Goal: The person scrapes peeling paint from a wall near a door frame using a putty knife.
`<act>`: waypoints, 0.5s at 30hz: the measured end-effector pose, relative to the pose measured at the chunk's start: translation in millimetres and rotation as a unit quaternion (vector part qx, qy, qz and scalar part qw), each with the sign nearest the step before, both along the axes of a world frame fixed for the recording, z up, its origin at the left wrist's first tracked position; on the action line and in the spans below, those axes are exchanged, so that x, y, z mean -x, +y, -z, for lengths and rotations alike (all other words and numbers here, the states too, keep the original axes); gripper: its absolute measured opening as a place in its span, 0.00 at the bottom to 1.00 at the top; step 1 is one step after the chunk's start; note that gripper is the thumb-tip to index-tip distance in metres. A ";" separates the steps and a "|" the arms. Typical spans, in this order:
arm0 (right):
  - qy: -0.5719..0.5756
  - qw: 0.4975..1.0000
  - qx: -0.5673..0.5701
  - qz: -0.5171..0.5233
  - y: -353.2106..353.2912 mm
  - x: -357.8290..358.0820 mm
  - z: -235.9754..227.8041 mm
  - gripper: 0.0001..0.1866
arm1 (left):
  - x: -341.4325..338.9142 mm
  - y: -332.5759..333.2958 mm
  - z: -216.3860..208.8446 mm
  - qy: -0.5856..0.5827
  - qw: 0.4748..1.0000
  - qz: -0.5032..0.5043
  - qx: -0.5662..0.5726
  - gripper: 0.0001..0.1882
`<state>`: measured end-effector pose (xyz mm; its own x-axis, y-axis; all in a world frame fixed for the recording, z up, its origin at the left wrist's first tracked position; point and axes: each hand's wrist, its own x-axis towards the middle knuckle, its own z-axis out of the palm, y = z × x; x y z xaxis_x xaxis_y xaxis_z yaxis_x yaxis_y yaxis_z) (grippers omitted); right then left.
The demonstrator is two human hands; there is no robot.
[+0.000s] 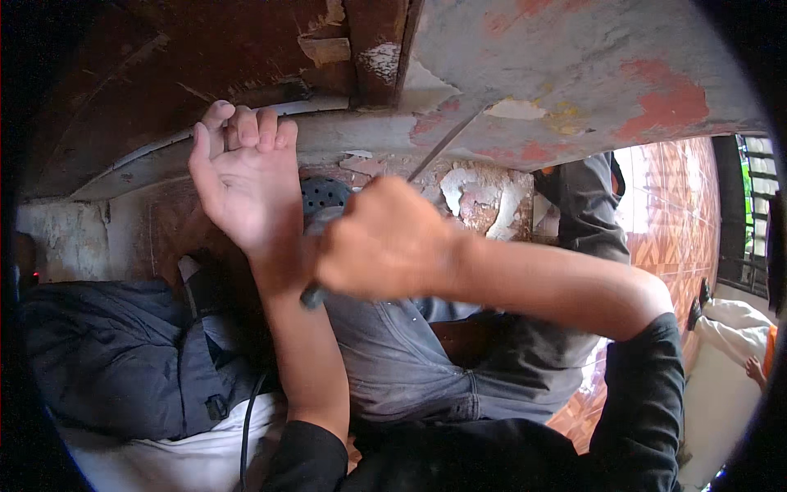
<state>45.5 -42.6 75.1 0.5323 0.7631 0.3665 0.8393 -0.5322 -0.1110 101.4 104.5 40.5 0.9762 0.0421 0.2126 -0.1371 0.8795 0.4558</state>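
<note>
My right hand [385, 238] is closed in a fist around a scraper [443, 149]. Its dark handle end sticks out below the fist, and its narrow metal blade slants up to the painted wall [508, 66]. Where the blade meets the wall, the paint is chipped down to a pale patch [515, 109]. My left hand [254, 172] is raised palm toward me, its fingers loosely bent and apart, with nothing in it. Those fingertips are close to the lower edge of a dark brown wooden panel [221, 49]; whether they touch it I cannot tell.
Flaking paint [484, 193] covers the low surface ahead. A dark blue bag [106, 353] lies at the left, with a black cable [248, 430] beside it. My bent leg in grey trousers [525, 369] is below. Tiled floor [668, 213] and another person [738, 328] are at the right.
</note>
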 end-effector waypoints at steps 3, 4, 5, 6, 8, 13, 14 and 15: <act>0.055 0.996 -0.018 -0.072 5.8 9.4 -25.9 0.04 | 0.6 4.8 -2.9 -0.014 1.000 0.009 0.005 0.15; 0.056 0.996 -0.019 -0.069 2.7 3.2 -19.9 0.04 | 0.3 3.5 -6.8 -0.019 1.000 0.012 0.004 0.15; 0.028 0.999 -0.030 -0.019 -2.6 -8.2 -6.7 0.06 | 3.9 -2.3 -10.9 -0.006 1.000 -0.004 0.000 0.15; -0.003 0.999 -0.036 0.029 -1.1 -17.4 -3.4 0.08 | 3.6 0.1 -8.5 -0.009 1.000 -0.004 0.003 0.15; -0.004 1.000 -0.026 0.016 2.1 -9.6 -2.5 0.08 | 2.3 4.8 -0.6 -0.012 1.000 -0.001 0.002 0.15; 0.042 0.999 0.030 0.019 -13.1 -16.9 -0.1 0.04 | 3.3 1.6 -7.7 -0.015 1.000 0.005 0.006 0.15; 0.028 0.996 0.048 0.063 -19.3 -30.1 8.9 0.04 | 4.7 2.0 -6.7 0.008 1.000 -0.001 0.000 0.14; 0.040 0.998 0.044 0.033 -16.5 -19.7 3.2 0.03 | 1.9 3.3 -5.1 -0.006 1.000 0.003 -0.002 0.14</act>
